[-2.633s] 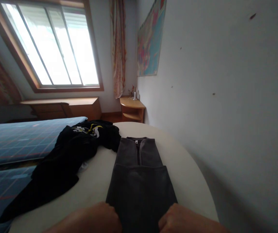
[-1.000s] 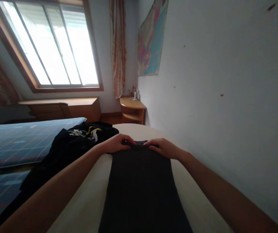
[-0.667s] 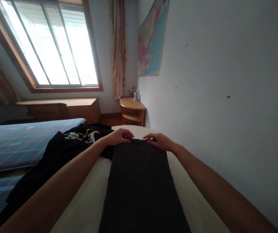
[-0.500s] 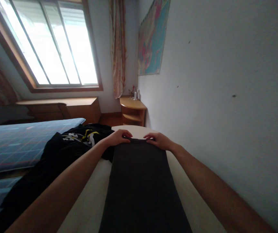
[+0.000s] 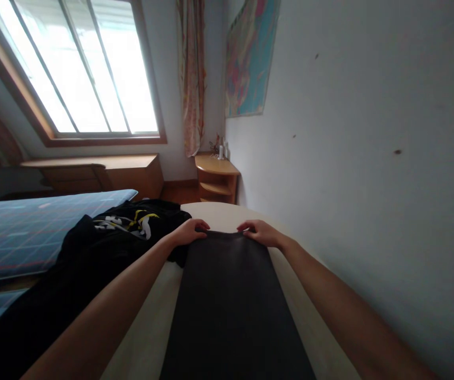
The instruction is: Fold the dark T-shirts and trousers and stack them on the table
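Note:
A long dark grey piece of folded fabric (image 5: 235, 306), perhaps a garment, lies lengthwise in front of me on a cream surface (image 5: 219, 214) with a rounded far end. My left hand (image 5: 189, 232) pinches its far left corner between thumb and fingers. At the far right corner, my right hand (image 5: 262, 233) grips the cloth the same way. Between the hands the far edge looks slightly raised and sags a little in the middle. The near end of the fabric runs out of view. Black clothing (image 5: 104, 253) with a white and yellow print lies beside my left forearm.
A blue checked mattress (image 5: 53, 221) is on the left. A white wall (image 5: 369, 211) runs close along the right side. Beyond stand a wooden corner shelf (image 5: 217, 168) and a low wooden desk (image 5: 132, 166) under the window.
Both hands have moved slightly apart along the far edge, and the edge between them now looks lifted. The camera view has shifted a little.

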{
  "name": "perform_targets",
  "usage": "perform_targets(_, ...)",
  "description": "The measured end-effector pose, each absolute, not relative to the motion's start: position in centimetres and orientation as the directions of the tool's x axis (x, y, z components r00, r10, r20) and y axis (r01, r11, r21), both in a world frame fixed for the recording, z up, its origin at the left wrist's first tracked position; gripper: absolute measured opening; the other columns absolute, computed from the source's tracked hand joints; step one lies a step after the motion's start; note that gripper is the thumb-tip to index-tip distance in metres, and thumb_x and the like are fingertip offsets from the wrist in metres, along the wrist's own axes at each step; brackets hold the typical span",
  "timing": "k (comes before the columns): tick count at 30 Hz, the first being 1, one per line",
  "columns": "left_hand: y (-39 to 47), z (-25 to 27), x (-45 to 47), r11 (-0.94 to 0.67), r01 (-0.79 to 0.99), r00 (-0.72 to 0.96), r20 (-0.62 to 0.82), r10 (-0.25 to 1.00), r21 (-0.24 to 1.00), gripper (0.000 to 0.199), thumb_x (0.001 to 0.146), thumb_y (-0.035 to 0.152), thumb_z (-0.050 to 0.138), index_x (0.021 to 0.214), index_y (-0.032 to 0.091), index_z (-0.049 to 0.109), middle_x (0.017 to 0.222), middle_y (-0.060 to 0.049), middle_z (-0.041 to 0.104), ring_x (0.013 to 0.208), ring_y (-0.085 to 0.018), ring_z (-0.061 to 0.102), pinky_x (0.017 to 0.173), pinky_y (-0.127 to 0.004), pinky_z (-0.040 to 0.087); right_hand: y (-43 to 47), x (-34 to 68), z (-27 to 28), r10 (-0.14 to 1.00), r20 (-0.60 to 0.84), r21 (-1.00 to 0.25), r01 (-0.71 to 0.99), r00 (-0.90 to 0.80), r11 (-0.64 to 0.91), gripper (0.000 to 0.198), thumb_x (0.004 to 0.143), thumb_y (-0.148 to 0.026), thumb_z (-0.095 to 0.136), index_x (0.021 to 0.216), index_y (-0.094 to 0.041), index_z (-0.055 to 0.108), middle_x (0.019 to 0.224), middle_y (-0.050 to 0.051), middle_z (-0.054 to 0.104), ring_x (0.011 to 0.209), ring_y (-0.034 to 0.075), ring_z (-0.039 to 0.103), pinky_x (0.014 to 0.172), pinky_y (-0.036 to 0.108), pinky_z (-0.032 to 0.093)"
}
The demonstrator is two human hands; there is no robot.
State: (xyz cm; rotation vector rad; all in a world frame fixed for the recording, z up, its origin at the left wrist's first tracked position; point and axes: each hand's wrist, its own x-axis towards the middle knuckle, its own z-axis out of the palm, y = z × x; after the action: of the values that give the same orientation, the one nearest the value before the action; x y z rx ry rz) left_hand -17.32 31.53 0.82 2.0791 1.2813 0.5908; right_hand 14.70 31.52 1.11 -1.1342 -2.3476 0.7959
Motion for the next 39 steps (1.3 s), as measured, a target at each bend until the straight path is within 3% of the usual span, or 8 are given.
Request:
perform_targets(5,31.0,0.2,-16.8,-0.354,0.711,0.338,0.147,0.930,0.607,0.031,0.073,0.025,0.069,0.102,0.017,0.070,0.103,-0.008,0.074,0.097,-0.025,0.069,0.093,-0.037,0.052,30.9,13.8,0.9,0.836,0.120,-0.479,0.706,-0.536,0.522,0.027,0.086,-0.020,0.057,0.107,-0.019,0.074,0.109,0.009,0.075,0.097,0.021,0.069,0.091,0.035,0.050)
perform_targets(11,26.2,-0.5,-13.3,-0.429,0.783,0.314,0.310,0.898,0.450,0.042,0.091,0.034,0.055,0.130,0.023,0.060,0.146,-0.009,0.053,0.137,-0.029,0.045,0.116,-0.046,0.030,28.3,12.0,-0.2,0.866,0.174,-0.339,0.797,-0.470,0.500,0.044,0.100,-0.045,0.039,0.129,-0.023,0.064,0.134,0.009,0.064,0.125,0.025,0.055,0.110,0.043,0.035)
perform_targets(15,24.1,-2.0,-11.6,-0.457,0.867,0.413,0.226,0.882,0.197,0.055,0.099,0.049,0.041,0.145,0.019,0.049,0.155,-0.013,0.042,0.146,-0.033,0.032,0.120,-0.053,0.021,27.0,11.2,-1.7,0.904,0.082,-0.251,0.869,-0.420,0.427,0.052,0.102,-0.052,0.029,0.142,-0.028,0.053,0.149,0.006,0.052,0.138,0.025,0.043,0.117,0.050,0.021)
perform_targets(21,22.5,-1.9,-11.6,-0.455,0.886,0.425,0.232,0.875,0.094,0.057,0.101,0.048,0.035,0.150,0.019,0.043,0.161,-0.012,0.031,0.150,-0.030,0.023,0.121,-0.050,0.018,25.1,10.6,-1.7,0.938,0.115,-0.172,0.924,-0.326,0.342,0.059,0.102,-0.054,0.022,0.151,-0.026,0.042,0.160,0.006,0.034,0.149,0.028,0.024,0.120,0.056,0.008)
perform_targets(26,20.4,-1.9,-12.3,-0.425,0.894,0.400,0.172,0.900,0.144,0.059,0.102,0.054,0.030,0.153,0.026,0.037,0.163,-0.008,0.027,0.151,-0.030,0.019,0.120,-0.052,0.021,22.4,10.6,-1.8,0.948,0.125,-0.203,0.928,-0.292,0.313,0.062,0.100,-0.058,0.025,0.153,-0.028,0.037,0.163,0.004,0.028,0.151,0.030,0.017,0.120,0.052,0.014)
perform_targets(31,20.5,-2.9,-13.3,-0.332,0.921,0.312,0.127,0.942,0.203,0.060,0.101,0.052,0.035,0.152,0.022,0.039,0.163,-0.011,0.023,0.152,-0.033,0.013,0.120,-0.053,0.018,22.2,12.3,-2.9,0.966,0.091,-0.277,0.925,-0.243,0.258,0.063,0.101,-0.055,0.026,0.153,-0.020,0.039,0.164,0.007,0.026,0.152,0.027,0.012,0.122,0.045,0.014)
perform_targets(35,20.9,-3.4,-14.2,-0.252,0.857,0.185,0.189,0.964,0.450,0.062,0.096,0.046,0.047,0.148,0.012,0.044,0.163,-0.018,0.021,0.151,-0.034,0.015,0.119,-0.049,0.026,22.4,13.4,-3.4,0.971,0.124,-0.374,0.897,-0.203,0.235,0.061,0.102,-0.051,0.030,0.152,-0.018,0.040,0.163,0.011,0.025,0.150,0.026,0.023,0.122,0.046,0.017)
perform_targets(39,20.5,-4.2,-15.2,-0.265,0.728,0.108,0.276,0.955,0.632,0.055,0.094,0.038,0.049,0.144,0.014,0.049,0.162,-0.014,0.027,0.147,-0.027,0.031,0.119,-0.042,0.029,22.2,13.8,-3.6,0.962,0.193,-0.439,0.860,-0.193,0.261,0.057,0.101,-0.048,0.035,0.148,-0.016,0.046,0.162,0.013,0.029,0.147,0.025,0.031,0.120,0.043,0.022)
